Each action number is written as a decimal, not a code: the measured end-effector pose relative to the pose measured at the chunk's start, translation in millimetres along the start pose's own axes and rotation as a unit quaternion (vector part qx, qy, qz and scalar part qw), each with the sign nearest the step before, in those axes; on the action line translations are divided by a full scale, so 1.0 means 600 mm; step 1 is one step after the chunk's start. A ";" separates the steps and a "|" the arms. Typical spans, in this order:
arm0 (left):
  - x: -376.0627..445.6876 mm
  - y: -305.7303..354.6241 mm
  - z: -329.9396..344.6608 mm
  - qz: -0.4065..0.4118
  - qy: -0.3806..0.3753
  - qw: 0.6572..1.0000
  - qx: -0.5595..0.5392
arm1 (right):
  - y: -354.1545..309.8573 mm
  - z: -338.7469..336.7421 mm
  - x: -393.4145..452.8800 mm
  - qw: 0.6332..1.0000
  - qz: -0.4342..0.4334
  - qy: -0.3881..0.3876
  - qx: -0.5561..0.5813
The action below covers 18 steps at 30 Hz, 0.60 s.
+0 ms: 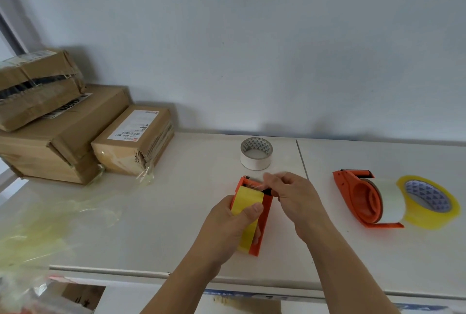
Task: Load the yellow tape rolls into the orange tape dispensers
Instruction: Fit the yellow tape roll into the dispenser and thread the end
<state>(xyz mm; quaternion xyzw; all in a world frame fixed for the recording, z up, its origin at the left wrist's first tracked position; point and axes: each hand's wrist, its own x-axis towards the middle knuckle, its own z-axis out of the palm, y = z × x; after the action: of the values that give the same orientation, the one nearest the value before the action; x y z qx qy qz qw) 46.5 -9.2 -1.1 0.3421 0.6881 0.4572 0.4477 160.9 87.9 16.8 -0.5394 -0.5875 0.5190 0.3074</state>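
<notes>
My left hand [227, 225] grips an orange tape dispenser [264, 217] with a yellow tape roll [245, 202] seated in it, thumb pressed on the roll. My right hand [292, 195] pinches at the dispenser's top end by the cutter; its fingertips are blurred, and what they hold I cannot make out. A second orange dispenser [360, 197] lies on the table to the right, holding a near-empty roll with a whitish face. A full yellow tape roll [428, 202] rests against it on the right.
A white empty tape core [256, 153] stands behind my hands. Several cardboard boxes [75, 134] are stacked at the back left. Crumpled yellowish film [45, 228] lies on the white table [176, 187] at the left. The table's front edge runs just below my wrists.
</notes>
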 end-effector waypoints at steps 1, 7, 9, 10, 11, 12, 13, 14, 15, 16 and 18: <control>0.001 0.000 0.001 0.001 0.002 1.000 0.001 | 0.001 0.002 0.001 1.000 0.005 0.014 -0.012; -0.002 0.000 0.006 0.012 0.011 1.000 -0.017 | 0.021 0.006 0.004 0.993 0.016 0.035 -0.112; 0.000 -0.004 0.006 0.011 0.016 1.000 -0.023 | 0.022 0.005 0.014 0.989 0.005 0.032 -0.143; 0.000 -0.005 0.006 0.011 0.017 0.999 -0.025 | 0.024 0.005 0.019 0.986 0.001 0.033 -0.165; 0.000 -0.007 0.006 0.012 0.019 0.999 -0.025 | 0.028 0.006 0.023 0.982 -0.005 0.035 -0.187; 0.000 -0.009 0.004 0.016 0.020 0.999 -0.026 | 0.035 0.008 0.028 0.977 -0.012 0.037 -0.208; -0.001 -0.010 0.003 0.020 0.022 0.999 -0.029 | 0.041 0.009 0.031 0.974 -0.022 0.039 -0.222; -0.002 -0.009 0.002 0.023 0.023 0.999 -0.031 | 0.046 0.009 0.034 0.972 -0.034 0.041 -0.228; -0.003 -0.008 0.001 0.026 0.021 0.999 -0.028 | 0.048 0.009 0.035 0.973 -0.046 0.043 -0.222; -0.003 -0.008 0.000 0.029 0.018 0.999 -0.022 | 0.049 0.007 0.037 0.975 -0.055 0.046 -0.209; -0.005 -0.007 -0.002 0.034 0.008 0.999 -0.020 | 0.043 0.001 0.041 0.981 -0.066 0.055 -0.174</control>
<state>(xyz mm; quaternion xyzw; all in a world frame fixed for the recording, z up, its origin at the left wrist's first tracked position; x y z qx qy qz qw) 46.2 -13.3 -3.7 0.3530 0.6700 0.4886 0.4333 162.8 108.2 -12.5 -0.5723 -0.6855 0.3567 0.2745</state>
